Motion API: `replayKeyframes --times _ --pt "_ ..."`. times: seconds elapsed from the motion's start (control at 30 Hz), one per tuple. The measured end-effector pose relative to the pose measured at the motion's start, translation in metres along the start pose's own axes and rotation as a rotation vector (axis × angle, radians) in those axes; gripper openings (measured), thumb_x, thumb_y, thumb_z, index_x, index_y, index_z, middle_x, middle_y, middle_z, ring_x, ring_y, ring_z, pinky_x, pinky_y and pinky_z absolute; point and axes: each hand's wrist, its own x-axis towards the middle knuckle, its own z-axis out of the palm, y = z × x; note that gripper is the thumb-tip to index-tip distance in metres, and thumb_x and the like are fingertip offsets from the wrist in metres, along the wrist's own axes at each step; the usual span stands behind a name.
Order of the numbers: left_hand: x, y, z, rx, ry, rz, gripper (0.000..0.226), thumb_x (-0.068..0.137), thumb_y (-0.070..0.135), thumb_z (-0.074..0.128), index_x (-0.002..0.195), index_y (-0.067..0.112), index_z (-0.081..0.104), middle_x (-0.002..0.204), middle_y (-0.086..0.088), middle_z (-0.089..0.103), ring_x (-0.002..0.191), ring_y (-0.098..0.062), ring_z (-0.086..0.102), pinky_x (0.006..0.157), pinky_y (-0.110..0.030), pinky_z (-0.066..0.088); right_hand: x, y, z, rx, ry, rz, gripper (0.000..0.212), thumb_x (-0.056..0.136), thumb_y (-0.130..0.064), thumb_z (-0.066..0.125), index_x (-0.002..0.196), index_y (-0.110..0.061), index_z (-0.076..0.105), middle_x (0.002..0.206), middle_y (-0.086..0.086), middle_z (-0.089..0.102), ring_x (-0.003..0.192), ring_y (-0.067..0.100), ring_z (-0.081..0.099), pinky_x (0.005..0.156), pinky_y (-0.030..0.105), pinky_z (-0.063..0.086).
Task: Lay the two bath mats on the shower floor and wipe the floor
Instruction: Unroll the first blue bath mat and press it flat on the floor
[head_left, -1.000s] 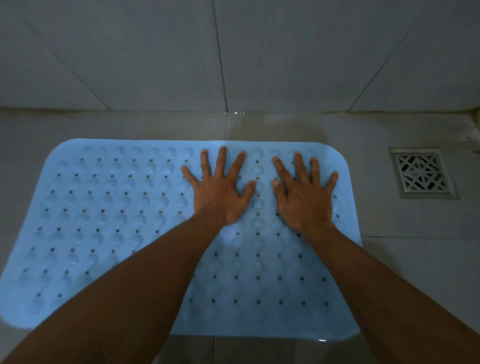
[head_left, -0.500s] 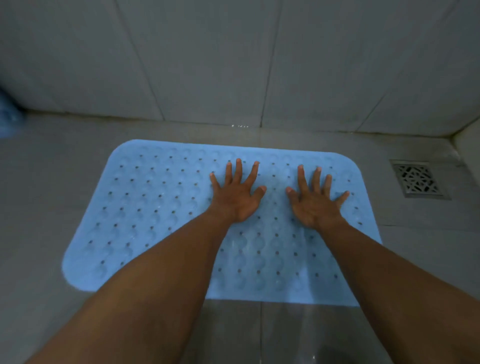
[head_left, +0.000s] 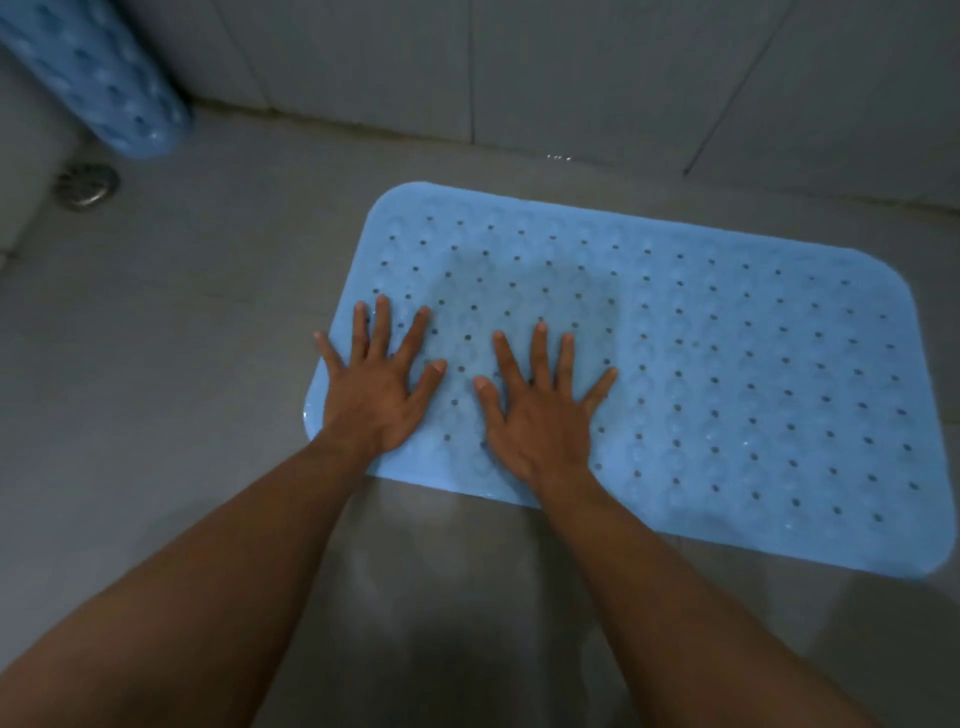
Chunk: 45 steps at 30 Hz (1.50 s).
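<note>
A light blue bath mat (head_left: 727, 374) with rows of small holes lies flat on the grey shower floor (head_left: 182, 322), close to the back wall. My left hand (head_left: 376, 387) rests palm down on the mat's left end, fingers spread. My right hand (head_left: 540, 410) lies flat beside it, also spread, near the mat's front edge. Neither hand holds anything. A second blue mat (head_left: 98, 78), rolled up, leans in the top left corner.
A round metal drain cap (head_left: 87, 185) sits on the floor at the left, below the rolled mat. Grey tiled wall (head_left: 571, 67) runs along the back. A pale fixture edge (head_left: 26, 156) shows at the far left.
Both hands have shifted from the mat's right half to its left end, still pressed flat. The view has swung left, revealing the rolled mat and round drain; the square drain has left view.
</note>
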Motion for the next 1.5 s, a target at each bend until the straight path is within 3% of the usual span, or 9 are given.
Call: replayKeyframes --times 0.13,0.37,0.53,0.8,1.03,1.13,1.3,1.5 --pt "0.002 -0.003 0.005 0.047 -0.045 -0.051 0.071 0.092 0.077 0.015 0.155 0.048 -0.002 0.166 0.0 -0.011 0.152 -0.024 -0.014 0.118 -0.062 -0.006 0.002 0.001 0.006 -0.054 0.042 0.006 0.064 0.096 -0.069 0.016 0.156 -0.046 0.006 0.168 0.0 -0.001 0.154 0.028 -0.003 0.11 0.074 -0.006" --pt "0.004 -0.003 0.004 0.058 -0.028 -0.039 0.061 0.101 0.061 0.012 0.156 0.042 -0.007 0.166 -0.004 -0.013 0.152 -0.024 -0.017 0.119 -0.063 -0.003 0.003 0.0 0.006 -0.083 0.064 0.009 0.057 0.102 -0.053 0.027 0.156 -0.044 0.014 0.167 0.003 0.008 0.153 0.031 0.009 0.11 0.075 0.001" --pt "0.008 0.0 0.004 0.107 -0.02 0.104 0.055 0.103 0.049 0.016 0.156 0.043 0.001 0.167 -0.007 -0.009 0.153 -0.029 -0.01 0.118 -0.064 0.001 0.007 -0.001 0.005 -0.066 0.074 0.023 0.053 0.102 -0.052 0.029 0.154 -0.046 0.022 0.165 0.006 0.018 0.152 0.032 0.012 0.11 0.075 0.003" --pt "0.011 0.001 0.001 0.13 -0.045 0.085 0.056 0.101 0.051 0.014 0.156 0.043 0.01 0.167 -0.005 0.004 0.153 -0.03 0.0 0.117 -0.065 0.002 0.007 -0.001 0.003 -0.058 0.051 0.005 0.053 0.102 -0.051 0.03 0.154 -0.045 0.024 0.164 0.007 0.022 0.152 0.032 0.014 0.11 0.075 0.002" --pt "0.012 0.003 -0.008 0.112 -0.153 0.073 0.055 0.103 0.052 0.011 0.153 0.048 -0.01 0.165 -0.002 -0.017 0.152 -0.028 -0.016 0.116 -0.066 -0.005 0.002 0.003 -0.002 -0.034 -0.029 -0.025 0.059 0.1 -0.056 0.017 0.157 -0.044 0.003 0.168 0.004 -0.001 0.154 0.029 -0.004 0.109 0.073 -0.012" --pt "0.014 0.01 -0.018 0.14 -0.228 0.048 0.055 0.102 0.054 0.01 0.152 0.05 -0.012 0.165 -0.004 -0.02 0.151 -0.029 -0.017 0.114 -0.069 -0.008 0.005 0.008 -0.011 0.095 -0.091 -0.014 0.059 0.103 -0.051 0.017 0.157 -0.041 -0.003 0.167 0.0 -0.007 0.153 0.023 -0.011 0.11 0.07 -0.017" --pt "0.006 0.057 -0.018 0.117 -0.127 0.016 0.059 0.1 0.06 0.01 0.155 0.045 -0.006 0.166 -0.01 -0.012 0.152 -0.034 -0.012 0.114 -0.067 -0.011 -0.007 0.042 -0.041 0.445 -0.111 -0.07 0.06 0.106 -0.043 0.029 0.158 -0.033 0.002 0.167 0.006 -0.001 0.153 0.022 -0.008 0.12 0.054 -0.012" --pt "-0.002 0.169 0.002 0.001 -0.118 0.14 0.058 0.1 0.059 0.019 0.156 0.044 0.01 0.167 -0.003 -0.006 0.152 -0.037 -0.004 0.116 -0.066 0.0 -0.035 0.148 -0.063 0.198 0.002 0.017 0.059 0.102 -0.057 0.028 0.156 -0.043 0.013 0.168 0.001 0.002 0.153 0.021 -0.008 0.117 0.063 -0.011"
